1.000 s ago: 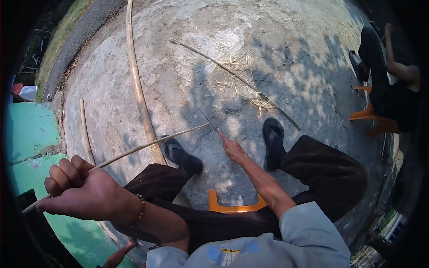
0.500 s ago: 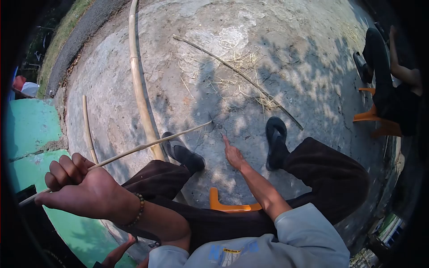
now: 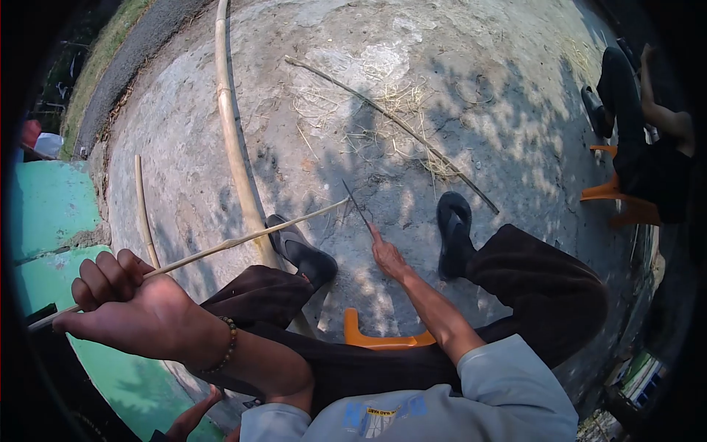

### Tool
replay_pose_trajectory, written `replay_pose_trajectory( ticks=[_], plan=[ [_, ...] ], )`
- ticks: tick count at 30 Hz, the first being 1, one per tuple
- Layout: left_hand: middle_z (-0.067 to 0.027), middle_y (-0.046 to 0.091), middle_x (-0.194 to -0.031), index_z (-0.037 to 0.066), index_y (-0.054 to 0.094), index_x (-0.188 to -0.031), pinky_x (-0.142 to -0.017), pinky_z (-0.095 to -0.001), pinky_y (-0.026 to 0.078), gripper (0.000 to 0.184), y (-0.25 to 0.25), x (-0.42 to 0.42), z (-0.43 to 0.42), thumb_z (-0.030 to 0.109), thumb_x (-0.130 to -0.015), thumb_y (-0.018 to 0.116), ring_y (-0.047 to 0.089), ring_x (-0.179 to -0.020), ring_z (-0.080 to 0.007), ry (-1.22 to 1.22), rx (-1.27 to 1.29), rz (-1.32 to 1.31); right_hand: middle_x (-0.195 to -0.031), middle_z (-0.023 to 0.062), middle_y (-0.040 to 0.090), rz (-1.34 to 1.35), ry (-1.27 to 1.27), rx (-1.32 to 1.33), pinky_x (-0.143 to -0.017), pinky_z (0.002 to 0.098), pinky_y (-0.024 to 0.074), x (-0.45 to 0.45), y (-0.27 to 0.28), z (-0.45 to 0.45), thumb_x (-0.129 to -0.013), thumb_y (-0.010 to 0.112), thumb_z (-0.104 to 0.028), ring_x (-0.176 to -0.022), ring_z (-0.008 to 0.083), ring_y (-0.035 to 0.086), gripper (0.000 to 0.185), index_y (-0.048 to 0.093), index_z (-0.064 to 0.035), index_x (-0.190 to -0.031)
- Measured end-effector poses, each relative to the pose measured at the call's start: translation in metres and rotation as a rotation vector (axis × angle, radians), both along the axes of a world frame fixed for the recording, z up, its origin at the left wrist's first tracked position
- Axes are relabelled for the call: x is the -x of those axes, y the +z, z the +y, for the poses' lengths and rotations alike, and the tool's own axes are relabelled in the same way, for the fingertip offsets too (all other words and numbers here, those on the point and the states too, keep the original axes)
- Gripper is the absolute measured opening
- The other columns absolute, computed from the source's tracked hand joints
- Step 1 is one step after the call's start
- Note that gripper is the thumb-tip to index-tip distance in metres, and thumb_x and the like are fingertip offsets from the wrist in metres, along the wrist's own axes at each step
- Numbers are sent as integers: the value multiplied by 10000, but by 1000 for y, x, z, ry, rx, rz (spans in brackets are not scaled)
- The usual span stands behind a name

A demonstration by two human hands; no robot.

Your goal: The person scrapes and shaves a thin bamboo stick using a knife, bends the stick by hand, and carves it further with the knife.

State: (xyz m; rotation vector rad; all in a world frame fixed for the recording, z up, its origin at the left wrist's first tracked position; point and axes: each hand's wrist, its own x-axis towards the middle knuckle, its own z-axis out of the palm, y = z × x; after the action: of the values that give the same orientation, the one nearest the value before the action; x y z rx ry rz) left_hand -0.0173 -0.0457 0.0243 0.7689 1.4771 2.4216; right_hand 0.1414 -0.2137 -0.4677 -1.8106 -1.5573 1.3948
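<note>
A thin pale bamboo stick point(image 3: 254, 237) runs from the left edge up to a tip in front of my knees. My left hand point(image 3: 143, 306), palm turned up and a bead bracelet on its wrist, has its fingers curled round this stick. In my right hand point(image 3: 388, 255) is a knife, gripped in closed fingers, its narrow dark blade point(image 3: 355, 203) pointing up and left. The blade lies close to the stick's tip; I cannot tell whether they touch. The knife's handle is hidden by my fingers.
A long thick bamboo pole point(image 3: 234, 140) and a shorter piece point(image 3: 145, 210) lie on the left. Ahead, a dark stick point(image 3: 398, 121) crosses pale shavings point(image 3: 398, 99). Another person point(image 3: 663, 155) sits at right on an orange chair point(image 3: 615, 190). A person's hand point(image 3: 199, 411) shows at lower left.
The knife's blade, hardly visible before, now shows side-on near the stick's tip. My right hand has shifted slightly; the left hand and stick are nearly still.
</note>
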Motion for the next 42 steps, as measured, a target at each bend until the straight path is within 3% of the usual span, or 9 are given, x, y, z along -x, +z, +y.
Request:
replay_pose_trajectory(
  ticks=[6,8,11,16,18,20,27,34,42],
  plan=[
    [23,165,-634,162,199,-697,-515,-296,128,563,2,-1,0,560,-1085,289,107,-561,-124,-22,34,13,-839,315,664,-216,140,118,-731,599,489,-6,-12,-4,-954,423,-21,-797,517,650,694,149,-130,-1582],
    [22,166,-634,165,196,-697,-515,-295,126,561,3,-3,2,560,-1085,285,110,-559,-123,-19,35,7,-978,299,687,-233,159,126,-844,573,528,-14,-21,-2,-955,409,-10,-936,500,669,712,163,-194,-1597],
    [27,171,-630,165,211,-689,-516,-292,125,562,3,3,0,557,-1079,310,117,-559,-112,-21,35,18,-916,288,681,-287,211,121,-750,574,505,-21,-20,2,-955,404,-35,-849,499,661,666,183,-129,-1576],
    [39,171,-617,160,253,-681,-518,-296,128,554,-1,42,3,560,-1058,327,130,-564,-94,-767,-166,-14,-870,281,673,-211,201,60,-741,571,499,-35,-25,4,-979,421,-85,-816,496,655,631,204,-128,-1570],
    [40,167,-614,160,256,-688,-515,-298,128,558,-6,52,3,580,-1052,308,129,-559,-96,-477,-81,-12,-851,284,668,-150,188,43,-738,576,495,-37,-18,4,-989,428,-104,-805,497,652,616,214,-132,-1566],
    [42,167,-615,158,259,-692,-509,-298,129,567,-13,82,3,601,-1043,305,127,-553,-95,-801,-152,-30,-836,290,662,-71,107,-10,-753,592,483,-38,-7,2,-1010,432,-149,-802,510,643,578,240,-137,-1556],
    [47,159,-592,164,262,-687,-484,-285,123,589,-22,100,9,645,-1027,280,114,-519,-93,-826,-187,20,-909,309,675,-199,157,115,-789,567,519,-25,-6,2,-1024,421,-187,-879,490,664,537,281,-165,-1542],
    [45,146,-567,169,245,-657,-464,-277,110,628,-29,139,7,687,-1012,254,99,-488,-90,-420,-54,13,-955,320,680,-298,177,120,-828,598,507,-18,-10,3,-1005,399,-128,-909,526,660,488,319,-135,-1486],
    [37,147,-567,170,236,-685,-478,-301,122,619,-23,123,0,689,-1022,256,108,-490,-89,-1239,-263,-98,-1045,355,665,-297,143,75,-823,570,527,-10,-23,3,-1018,352,-123,-955,523,659,440,332,-110,-1457]
  ],
)
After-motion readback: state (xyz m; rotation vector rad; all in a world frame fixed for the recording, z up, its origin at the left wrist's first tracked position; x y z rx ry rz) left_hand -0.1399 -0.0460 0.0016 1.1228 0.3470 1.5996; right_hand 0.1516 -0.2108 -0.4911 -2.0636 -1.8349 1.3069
